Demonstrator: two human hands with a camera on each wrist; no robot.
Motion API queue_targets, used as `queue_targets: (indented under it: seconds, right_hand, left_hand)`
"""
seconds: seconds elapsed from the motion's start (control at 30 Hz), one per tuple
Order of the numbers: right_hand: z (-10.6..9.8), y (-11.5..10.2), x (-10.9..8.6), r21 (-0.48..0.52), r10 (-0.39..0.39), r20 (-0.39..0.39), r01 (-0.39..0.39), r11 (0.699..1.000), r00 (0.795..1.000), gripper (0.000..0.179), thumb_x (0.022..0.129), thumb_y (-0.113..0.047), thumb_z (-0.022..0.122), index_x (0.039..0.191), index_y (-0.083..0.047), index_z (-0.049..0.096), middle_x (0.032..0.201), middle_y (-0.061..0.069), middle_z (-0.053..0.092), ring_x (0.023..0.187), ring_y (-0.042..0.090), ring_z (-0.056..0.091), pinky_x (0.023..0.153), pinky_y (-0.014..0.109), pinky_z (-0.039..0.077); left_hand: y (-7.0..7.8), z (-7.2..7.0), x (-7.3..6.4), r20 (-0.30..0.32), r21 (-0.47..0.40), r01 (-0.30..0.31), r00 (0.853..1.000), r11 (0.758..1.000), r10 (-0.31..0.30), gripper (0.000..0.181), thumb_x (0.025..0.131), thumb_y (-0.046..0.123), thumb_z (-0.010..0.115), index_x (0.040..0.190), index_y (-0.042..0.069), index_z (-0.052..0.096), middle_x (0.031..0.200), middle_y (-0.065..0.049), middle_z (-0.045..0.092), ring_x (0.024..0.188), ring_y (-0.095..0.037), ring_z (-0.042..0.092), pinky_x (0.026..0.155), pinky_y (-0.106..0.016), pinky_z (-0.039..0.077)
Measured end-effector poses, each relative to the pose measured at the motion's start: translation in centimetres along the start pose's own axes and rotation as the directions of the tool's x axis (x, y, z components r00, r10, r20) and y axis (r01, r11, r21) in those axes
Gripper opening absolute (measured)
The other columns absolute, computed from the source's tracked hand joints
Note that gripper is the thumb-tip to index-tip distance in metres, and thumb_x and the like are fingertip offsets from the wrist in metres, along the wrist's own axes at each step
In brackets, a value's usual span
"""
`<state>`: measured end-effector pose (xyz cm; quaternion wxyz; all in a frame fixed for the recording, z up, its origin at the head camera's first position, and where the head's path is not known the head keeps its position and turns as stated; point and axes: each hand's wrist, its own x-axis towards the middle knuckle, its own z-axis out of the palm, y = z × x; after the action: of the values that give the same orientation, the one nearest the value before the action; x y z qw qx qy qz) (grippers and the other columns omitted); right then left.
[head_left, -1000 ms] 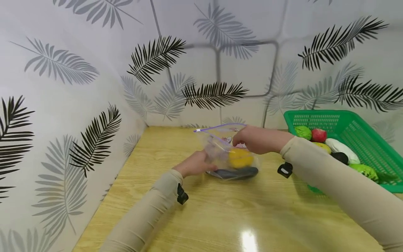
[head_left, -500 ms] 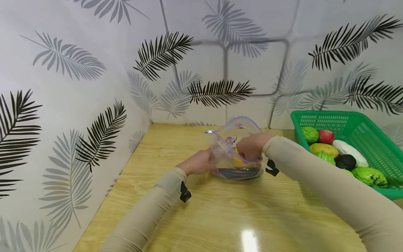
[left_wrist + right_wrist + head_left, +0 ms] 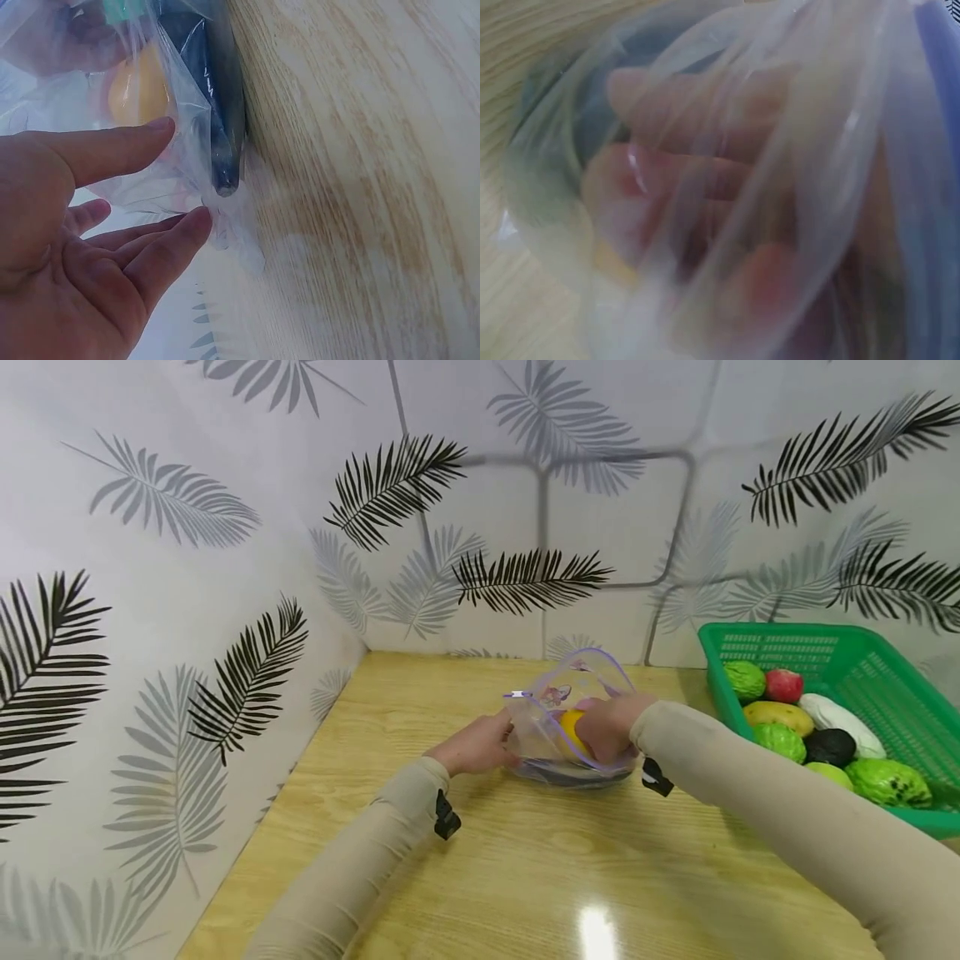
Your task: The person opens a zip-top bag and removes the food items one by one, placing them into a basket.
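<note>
A clear zip bag (image 3: pixel 534 737) with a purple rim stands with its mouth open on the wooden table. Inside lie a round yellow-orange fruit (image 3: pixel 572 725) and, along the bottom, a long dark eggplant-like vegetable (image 3: pixel 214 97). My left hand (image 3: pixel 477 745) is at the bag's left side, thumb and fingers extended beside the film in the left wrist view. Through the bag's mouth reaches my right hand (image 3: pixel 611 722), next to the yellow fruit. In the right wrist view its bent fingers (image 3: pixel 682 112) show blurred behind plastic; I cannot tell whether they grip the fruit.
A green basket (image 3: pixel 911 693) stands at the right, holding several fruits and vegetables, among them a red one (image 3: pixel 783 685), a long white one (image 3: pixel 842 725) and a black one (image 3: pixel 829 747). A leaf-patterned wall (image 3: pixel 495 510) borders the table's back and left.
My right hand has gone from the bag's upper edge down into its mouth, which has spread wider. The left hand keeps to the bag's left side. The head view has shifted slightly.
</note>
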<state>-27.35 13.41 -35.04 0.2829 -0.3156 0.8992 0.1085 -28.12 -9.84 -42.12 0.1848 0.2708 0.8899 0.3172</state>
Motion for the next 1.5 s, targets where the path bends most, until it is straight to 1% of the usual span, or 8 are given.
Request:
queue_targets:
  seconds: [0.27,0.7,0.83,0.93,1.07,1.27,1.37,1.5]
  right_hand:
    - [1.1,0.2,0.0,0.048,-0.058,-0.109,0.063,0.997,0.992,0.036,0.078,0.006,0.052,0.058,-0.022,0.039,0.053,-0.01,0.031,0.049,0.007,0.021,0.049,0.023,0.019]
    - [2.3,0.6,0.7,0.038,-0.081,-0.147,0.087,0.996,0.986,0.041,0.08,0.005,0.053,0.055,-0.023,0.035,0.049,-0.01,0.023,0.048,0.007,0.015,0.047,0.023,0.016]
    - [2.9,0.9,0.5,0.041,-0.107,-0.184,0.116,0.992,0.977,0.042,0.083,0.004,0.051,0.054,-0.022,0.034,0.049,-0.01,0.021,0.049,0.007,0.014,0.049,0.025,0.015]
    - [3.1,1.1,0.0,0.046,-0.1,-0.226,0.114,0.992,0.969,0.041,0.088,-0.002,0.054,0.057,-0.022,0.037,0.052,-0.009,0.025,0.048,0.007,0.019,0.053,0.025,0.021]
    - [2.6,0.9,-1.0,0.024,-0.085,-0.325,0.098,0.995,0.942,0.034,0.091,-0.012,0.063,0.063,-0.019,0.043,0.062,-0.005,0.035,0.051,0.009,0.027,0.055,0.025,0.027]
    - [-0.2,-0.2,-3.8,-0.117,-0.119,-0.515,0.068,0.991,0.849,0.022,0.082,-0.018,0.074,0.073,-0.012,0.056,0.077,0.002,0.048,0.061,0.013,0.039,0.054,0.025,0.031]
    - [-1.8,-0.5,-5.8,-0.103,-0.108,-0.555,0.06,0.993,0.825,0.017,0.082,-0.019,0.074,0.078,-0.01,0.06,0.083,0.003,0.05,0.064,0.014,0.043,0.055,0.027,0.035]
    - [-2.9,0.0,-9.1,-0.024,-0.072,-0.608,0.073,0.997,0.791,0.014,0.083,-0.02,0.075,0.091,-0.012,0.066,0.088,0.001,0.051,0.066,0.013,0.046,0.058,0.029,0.04]
  left_hand:
    - [-0.1,-0.1,0.2,0.005,0.005,0.051,0.999,0.999,-0.051,0.087,0.094,0.016,0.071,0.161,0.015,0.015,0.145,-0.019,0.054,0.13,-0.03,0.057,0.104,-0.042,0.049]
    - [-0.2,-0.1,0.0,0.006,0.034,0.057,0.998,0.998,-0.058,0.086,0.094,0.016,0.072,0.16,0.014,0.017,0.143,-0.019,0.055,0.131,-0.031,0.056,0.104,-0.044,0.049]
    - [-0.1,0.1,0.2,0.001,0.035,0.055,0.998,0.998,-0.055,0.08,0.093,0.015,0.071,0.157,0.014,0.024,0.142,-0.019,0.056,0.129,-0.031,0.057,0.103,-0.044,0.049]
    - [-0.1,0.6,0.5,-0.005,0.036,0.033,0.999,0.999,-0.033,0.061,0.092,0.014,0.071,0.145,0.012,0.041,0.133,-0.017,0.062,0.121,-0.029,0.061,0.098,-0.042,0.051]
    - [-0.2,1.1,0.6,-0.002,0.043,0.017,1.0,0.999,-0.017,0.042,0.093,0.012,0.071,0.132,0.011,0.055,0.119,-0.01,0.067,0.112,-0.024,0.064,0.093,-0.039,0.052]
    - [-0.1,0.6,0.7,-0.033,0.069,0.019,0.999,0.997,-0.017,0.075,0.093,0.013,0.072,0.156,0.014,0.031,0.107,-0.006,0.07,0.102,-0.02,0.066,0.091,-0.038,0.053]
    - [-0.1,0.2,0.7,-0.044,0.065,0.02,0.999,0.998,-0.017,0.083,0.091,0.012,0.072,0.159,0.017,0.024,0.094,-0.005,0.07,0.086,-0.017,0.064,0.079,-0.035,0.052]
    - [0.0,0.0,0.4,-0.05,0.045,0.04,0.998,0.998,-0.038,0.085,0.091,0.012,0.072,0.159,0.015,0.022,0.092,-0.007,0.068,0.078,-0.017,0.058,0.073,-0.034,0.049]
